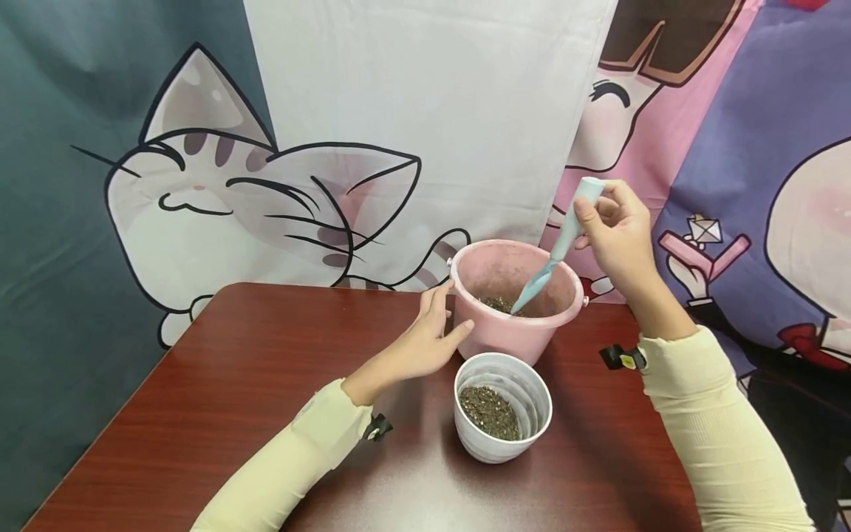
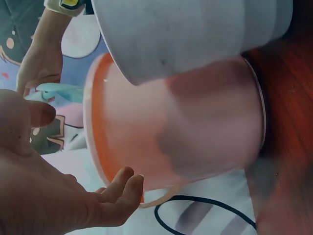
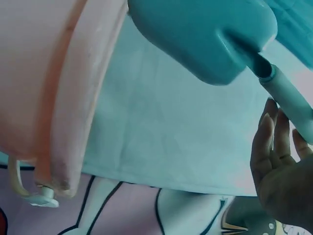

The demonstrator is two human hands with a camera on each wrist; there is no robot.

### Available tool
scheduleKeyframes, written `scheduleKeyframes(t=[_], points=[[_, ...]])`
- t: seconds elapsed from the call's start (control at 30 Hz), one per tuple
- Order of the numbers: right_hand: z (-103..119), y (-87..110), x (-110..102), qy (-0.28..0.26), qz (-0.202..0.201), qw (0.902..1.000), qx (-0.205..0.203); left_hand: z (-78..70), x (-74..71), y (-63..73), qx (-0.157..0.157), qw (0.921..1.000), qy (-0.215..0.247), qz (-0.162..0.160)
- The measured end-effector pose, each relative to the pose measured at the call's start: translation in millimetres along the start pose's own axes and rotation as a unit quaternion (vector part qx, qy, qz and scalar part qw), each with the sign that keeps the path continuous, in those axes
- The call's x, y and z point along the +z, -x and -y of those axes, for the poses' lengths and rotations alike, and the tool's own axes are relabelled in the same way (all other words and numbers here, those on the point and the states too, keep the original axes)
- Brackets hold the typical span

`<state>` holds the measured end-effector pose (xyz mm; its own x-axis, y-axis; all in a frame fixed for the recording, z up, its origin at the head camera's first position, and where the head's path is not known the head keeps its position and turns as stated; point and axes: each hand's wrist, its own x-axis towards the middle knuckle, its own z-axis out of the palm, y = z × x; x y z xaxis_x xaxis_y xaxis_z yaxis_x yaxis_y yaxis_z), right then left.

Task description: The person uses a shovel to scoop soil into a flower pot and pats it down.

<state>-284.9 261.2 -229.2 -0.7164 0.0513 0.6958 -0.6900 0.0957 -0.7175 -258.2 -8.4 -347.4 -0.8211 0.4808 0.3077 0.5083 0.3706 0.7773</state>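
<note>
A pink bucket (image 1: 512,336) with dark soil (image 1: 499,304) low inside stands toward the back of the table. My right hand (image 1: 620,233) grips the pale green handle of a small garden trowel (image 1: 535,284), its blade pointing down into the bucket. In the right wrist view the trowel's blade (image 3: 205,34) shows large beside the bucket's rim (image 3: 80,98). My left hand (image 1: 425,336) is at the bucket's left side, fingers spread and fairly straight near the rim. In front of the bucket sits a white pot (image 1: 503,448), partly filled with soil (image 1: 490,412).
The reddish-brown wooden table (image 1: 266,384) extends left and forward of the containers. A cloth backdrop (image 1: 432,89) with cartoon figures hangs right behind it. The white pot stands close against the bucket's front.
</note>
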Motion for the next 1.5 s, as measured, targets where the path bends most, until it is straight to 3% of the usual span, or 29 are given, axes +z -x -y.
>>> scheduleKeyframes(t=[0.13, 0.27, 0.57, 0.7, 0.83, 0.97, 1.27, 1.5], points=[[-19.2, -5.8, 3.1, 0.049, 0.027, 0.9981, 0.025, 2.0, -1.7, -10.2, -0.024, 0.9997, 0.002, -0.003], [-38.9, -6.1, 8.0, 0.105, 0.068, 0.9901, 0.063, 4.3, -2.2, -20.6, -0.040, 0.9990, 0.003, -0.020], [-75.2, 0.4, 23.2, 0.255, 0.138, 0.9510, 0.108, 7.3, -2.1, -41.3, -0.055, 0.9970, 0.015, -0.053], [-81.9, 0.7, 28.4, 0.290, 0.156, 0.9380, 0.108, 10.2, -1.5, -48.7, -0.065, 0.9941, 0.041, -0.075], [-85.9, 1.6, 29.6, 0.332, 0.178, 0.9216, 0.095, 15.2, 0.6, -52.2, -0.069, 0.9933, 0.057, -0.073], [-91.5, 2.3, 30.6, 0.347, 0.197, 0.9127, 0.090, 18.6, 1.3, -52.8, -0.076, 0.9929, 0.067, -0.063], [-101.0, 3.9, 29.9, 0.378, 0.222, 0.8879, 0.140, 19.8, -1.2, -55.0, -0.087, 0.9927, 0.065, -0.053], [-103.4, 0.1, 33.7, 0.374, 0.227, 0.8866, 0.151, 21.5, -2.5, -57.4, -0.086, 0.9915, 0.082, -0.053]])
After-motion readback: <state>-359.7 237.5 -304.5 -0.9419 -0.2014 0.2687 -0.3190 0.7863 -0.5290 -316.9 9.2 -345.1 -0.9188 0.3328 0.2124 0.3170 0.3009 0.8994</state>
